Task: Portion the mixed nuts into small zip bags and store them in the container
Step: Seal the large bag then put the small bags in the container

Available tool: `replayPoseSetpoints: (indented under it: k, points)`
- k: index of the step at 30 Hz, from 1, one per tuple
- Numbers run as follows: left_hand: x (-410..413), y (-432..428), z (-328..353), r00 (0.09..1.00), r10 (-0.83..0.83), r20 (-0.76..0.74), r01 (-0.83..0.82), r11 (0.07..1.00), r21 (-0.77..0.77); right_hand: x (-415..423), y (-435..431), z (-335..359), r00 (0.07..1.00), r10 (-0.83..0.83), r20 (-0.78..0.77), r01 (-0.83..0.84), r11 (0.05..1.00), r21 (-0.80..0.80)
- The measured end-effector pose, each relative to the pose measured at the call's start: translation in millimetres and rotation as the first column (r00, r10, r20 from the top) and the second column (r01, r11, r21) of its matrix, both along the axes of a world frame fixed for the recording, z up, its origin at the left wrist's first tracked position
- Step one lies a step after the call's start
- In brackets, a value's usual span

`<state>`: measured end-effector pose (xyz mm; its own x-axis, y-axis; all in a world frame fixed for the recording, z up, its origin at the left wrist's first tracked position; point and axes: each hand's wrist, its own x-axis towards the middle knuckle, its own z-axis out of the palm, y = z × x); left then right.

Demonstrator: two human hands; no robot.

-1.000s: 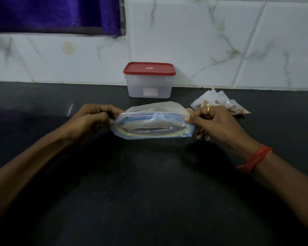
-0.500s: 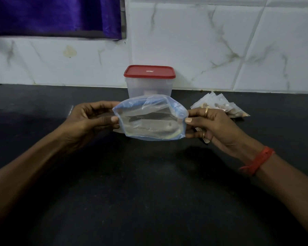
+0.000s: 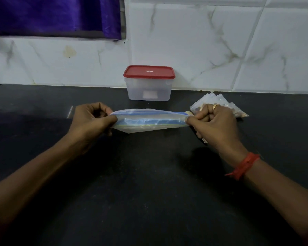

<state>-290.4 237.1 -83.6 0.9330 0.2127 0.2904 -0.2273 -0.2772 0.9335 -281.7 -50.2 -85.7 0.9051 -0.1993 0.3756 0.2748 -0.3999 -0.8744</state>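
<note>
Zip bag [image 3: 149,120] is held stretched just above the black countertop [image 3: 149,183], in front of the container [image 3: 149,89], whose red lid [image 3: 148,72] is on. A pile of small filled bags [image 3: 222,103] lies on the counter at the right, partly hidden behind the right hand. The step in hand is judged to be the drawing-flat of the bag's mouth so that the blue zip strip can be pressed shut; whether the strip is sealed cannot be told. For a clean seal the two ends are best held level and pulled evenly, trapped air let out, and the strip then pinched along from one end to the other without folds. The thin film is expected to crumple if tension is slackened. The lid must be taken off before anything is stored. Both forearms are extended forward and converge on the bag. The left hand [image 3: 91,119] is curled, its thumb and fingers pinching the bag's left end. The right hand [image 3: 213,123] is likewise curled on the right end, knuckles up. A pale item protrudes beneath the right hand and is not identified. A ring [image 3: 215,106] is noted on one right finger.
</note>
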Motion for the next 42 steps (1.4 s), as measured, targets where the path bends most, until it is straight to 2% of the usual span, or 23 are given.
replayPoseSetpoints:
  k: [3,5,8,10,12,14,18,19,21,23,25,27,30,32,35,39,42]
  points:
    - [-3.4,-3.4,-0.9,1.0,0.018,0.023,-0.019,0.999,0.037,-1.4,1.2,-3.6,0.998,-0.023,0.061,0.033,0.986,-0.166]
    - [-4.3,0.4,1.1,0.996,-0.083,-0.03,0.084,0.996,0.041,-1.2,-1.1,-6.4,1.0,-0.001,0.027,0.007,0.978,-0.21]
    - [-4.6,9.6,2.4,0.933,-0.333,-0.138,0.32,0.941,-0.107,1.9,-6.8,-6.2,0.999,0.004,-0.032,-0.009,0.986,-0.166]
    - [-4.1,13.5,1.3,0.902,-0.397,-0.168,0.375,0.915,-0.148,3.0,-9.6,-3.0,0.998,0.031,-0.053,-0.037,0.993,-0.11]
    - [-4.7,12.6,0.1,0.914,-0.376,-0.153,0.358,0.924,-0.133,3.0,-10.6,-1.4,0.994,0.101,-0.052,-0.106,0.988,-0.11]
    - [-6.7,8.1,2.5,0.939,-0.317,-0.135,0.303,0.946,-0.117,1.7,-9.9,-3.5,0.988,0.154,-0.022,-0.156,0.97,-0.189]
    - [-7.6,5.0,5.9,0.99,-0.131,-0.045,0.129,0.991,-0.041,-0.1,-6.8,-5.6,0.992,0.102,0.079,-0.072,0.944,-0.323]
    - [-6.8,6.0,5.8,0.997,-0.077,-0.004,0.077,0.997,0.007,-0.2,-6.2,-4.8,0.992,0.065,0.108,-0.022,0.933,-0.358]
    - [-6.2,7.0,4.1,0.995,0.012,0.101,-0.032,0.978,0.206,-1.1,-5.3,-4.3,0.99,0.021,0.137,0.041,0.898,-0.437]
    - [-6.9,5.7,1.4,0.983,0.028,0.181,-0.089,0.936,0.341,-2.2,-4.8,-6.5,0.99,0.039,0.133,0.03,0.877,-0.479]
    - [-6.5,5.2,-1.3,0.987,0.002,0.16,-0.051,0.951,0.304,-1.8,-5.4,-8.4,0.992,0.079,0.095,-0.028,0.892,-0.45]
    - [-4.4,4.4,-1.7,0.997,-0.024,0.071,0.01,0.979,0.204,-1.6,-5.7,-6.7,0.99,0.138,0.023,-0.12,0.924,-0.364]
    - [-3.1,4.4,0.2,0.997,-0.073,-0.037,0.076,0.995,0.061,-3.9,-2.7,-1.8,0.958,0.26,-0.122,-0.271,0.959,-0.083]
    - [-4.2,4.1,1.5,0.995,-0.08,-0.058,0.081,0.997,0.02,-4.4,0.5,-1.4,0.937,0.315,-0.154,-0.311,0.949,0.05]
    - [-5.5,4.5,1.7,0.995,-0.081,-0.054,0.083,0.996,0.033,-5.3,1.6,-1.8,0.931,0.318,-0.179,-0.31,0.948,0.068]
    - [-3.5,3.3,0.6,0.996,-0.084,-0.028,0.087,0.983,0.159,-2.1,-2.3,-4.7,0.952,0.224,-0.207,-0.234,0.972,-0.026]
    - [-5.0,1.6,-0.5,0.994,-0.106,0.028,0.095,0.961,0.26,-2.4,0.5,-6.3,0.963,0.183,-0.199,-0.192,0.981,-0.026]
